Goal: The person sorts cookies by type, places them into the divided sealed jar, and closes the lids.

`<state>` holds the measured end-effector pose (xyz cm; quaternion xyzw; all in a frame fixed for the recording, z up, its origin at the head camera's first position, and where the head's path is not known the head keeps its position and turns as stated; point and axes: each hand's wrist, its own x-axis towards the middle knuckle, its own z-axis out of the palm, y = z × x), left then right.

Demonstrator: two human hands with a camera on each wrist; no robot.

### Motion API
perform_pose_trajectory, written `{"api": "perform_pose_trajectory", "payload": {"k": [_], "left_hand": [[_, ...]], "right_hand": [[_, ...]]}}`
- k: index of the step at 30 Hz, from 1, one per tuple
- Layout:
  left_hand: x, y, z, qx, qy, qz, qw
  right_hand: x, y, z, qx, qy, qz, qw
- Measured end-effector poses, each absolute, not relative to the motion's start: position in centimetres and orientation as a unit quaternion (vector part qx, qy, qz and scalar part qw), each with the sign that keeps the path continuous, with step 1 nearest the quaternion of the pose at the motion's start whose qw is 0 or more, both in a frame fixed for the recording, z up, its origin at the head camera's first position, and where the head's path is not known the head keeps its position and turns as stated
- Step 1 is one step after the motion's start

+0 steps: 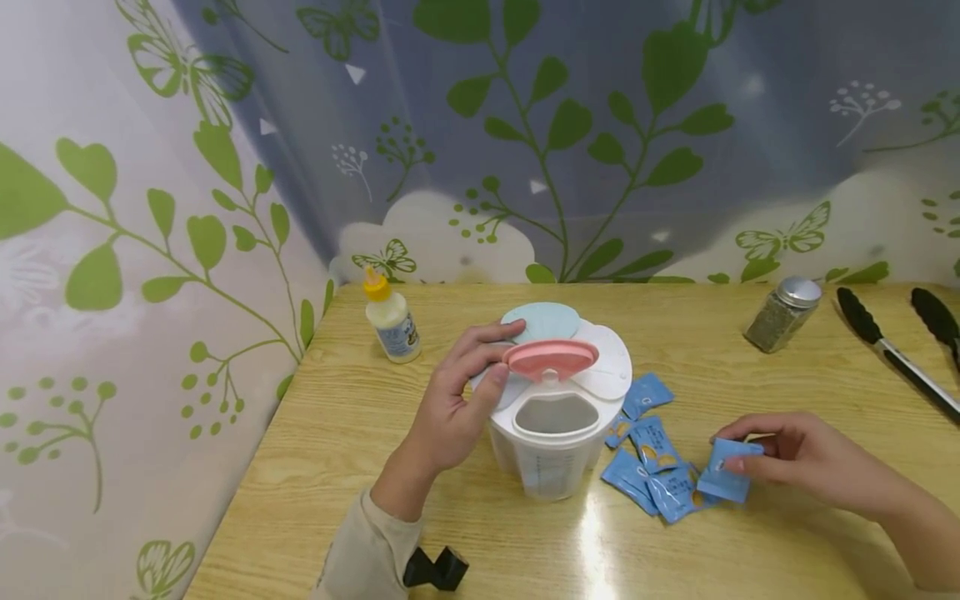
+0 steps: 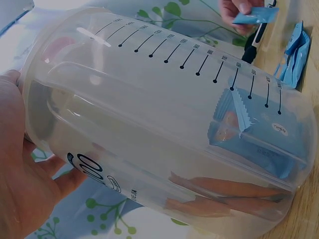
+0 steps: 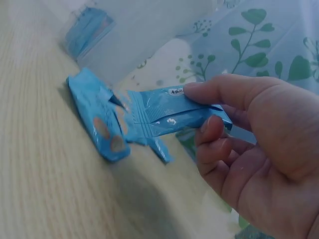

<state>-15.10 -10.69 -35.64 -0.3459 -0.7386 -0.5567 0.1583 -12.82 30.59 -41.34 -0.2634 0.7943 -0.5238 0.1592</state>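
Observation:
A clear plastic food storage container [image 1: 551,467] with a white lid stands mid-table. Its pink flap [image 1: 551,358] is raised over an open mouth, while a pale blue flap [image 1: 542,321] lies down. My left hand [image 1: 461,400] grips the lid from the left, fingertips beside the pink flap. Through the wall in the left wrist view show a blue snack packet [image 2: 264,134] and orange-brown packets [image 2: 224,189] in separate compartments. My right hand [image 1: 810,462] pinches a blue snack packet [image 1: 726,471] between thumb and fingers, right of the container. Several more blue packets [image 1: 656,442] lie close by.
A squeeze bottle [image 1: 393,325] with a yellow cap stands at the back left. Behind my right hand are a glass shaker jar [image 1: 783,315] and black-tipped tongs [image 1: 892,350]. Patterned cloth [image 1: 480,167] hangs along the table's back and left.

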Motion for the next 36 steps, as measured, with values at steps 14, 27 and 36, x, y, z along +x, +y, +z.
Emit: {"api": "perform_pose_trajectory", "payload": {"k": [14, 27, 36], "left_hand": [[-15.1, -10.7, -35.5, -0.344, -0.739, -0.557, 0.16], [-15.1, -10.7, -35.5, -0.343, -0.739, -0.559, 0.156], [-15.1, -10.7, -35.6, -0.347, -0.736, -0.559, 0.16]], "right_hand": [[-12.2, 28.8, -39.3, -0.288, 0.802, -0.513, 0.101], [-11.6, 26.9, -36.8, -0.267, 0.797, -0.539, 0.054], [-12.4, 25.2, -35.1, -0.319, 0.71, -0.627, 0.038]]}}
